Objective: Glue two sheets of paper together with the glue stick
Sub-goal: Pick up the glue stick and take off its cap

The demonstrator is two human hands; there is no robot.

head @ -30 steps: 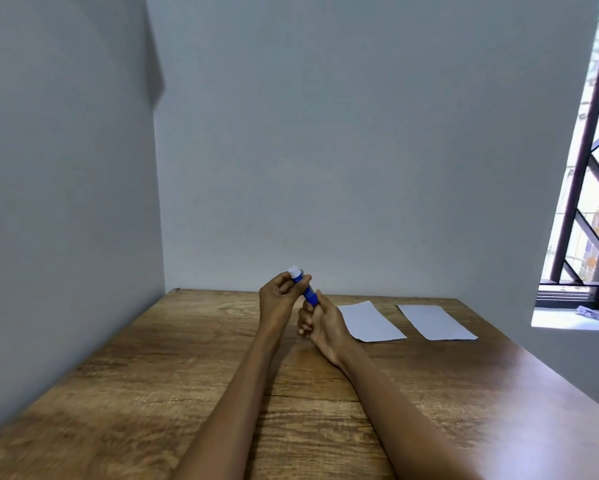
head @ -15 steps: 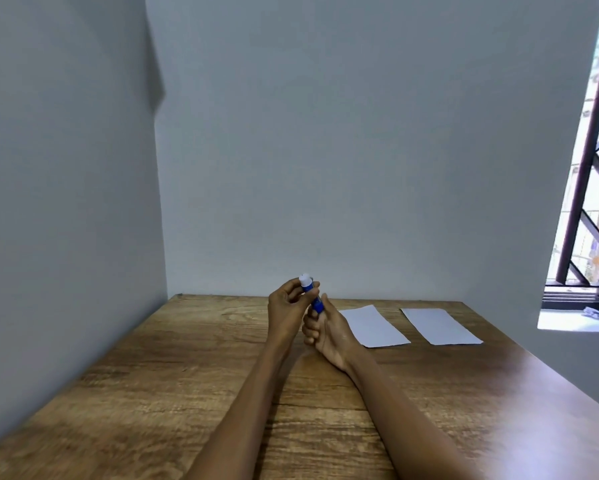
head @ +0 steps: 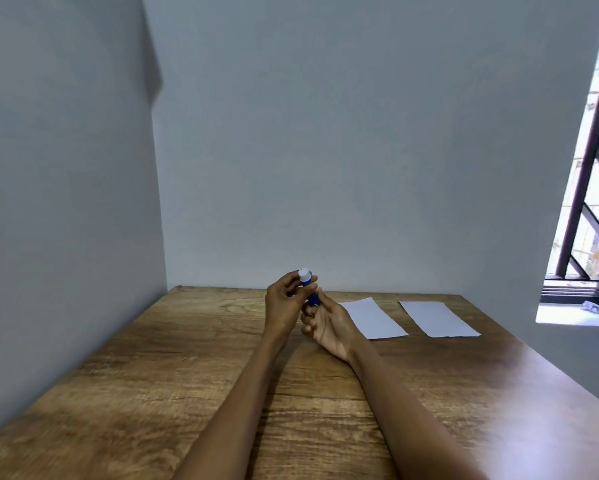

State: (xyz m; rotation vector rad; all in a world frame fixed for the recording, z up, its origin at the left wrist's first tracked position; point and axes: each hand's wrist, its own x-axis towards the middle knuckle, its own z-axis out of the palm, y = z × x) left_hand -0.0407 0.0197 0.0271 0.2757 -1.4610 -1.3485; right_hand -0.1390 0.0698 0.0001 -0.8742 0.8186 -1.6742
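A blue glue stick [head: 314, 299] with a white cap [head: 304, 274] stands nearly upright between my two hands above the wooden table [head: 173, 372]. My left hand [head: 284, 303] pinches its upper part just under the cap. My right hand [head: 329, 325] grips the lower blue body, palm turned up. Two white sheets of paper lie flat on the table to the right: the nearer sheet [head: 374, 318] just beside my right hand, the other sheet [head: 436, 318] a small gap further right. The sheets do not touch each other.
Grey walls close the table at the back and on the left. On the right a window with dark bars [head: 589, 188] sits above a pale sill [head: 575, 313], where a small object [head: 593, 305] lies. The table's right edge runs diagonally toward me.
The glue stick has swung from a slant to nearly upright between my hands. The view has shifted slightly; the sheets lie as before.
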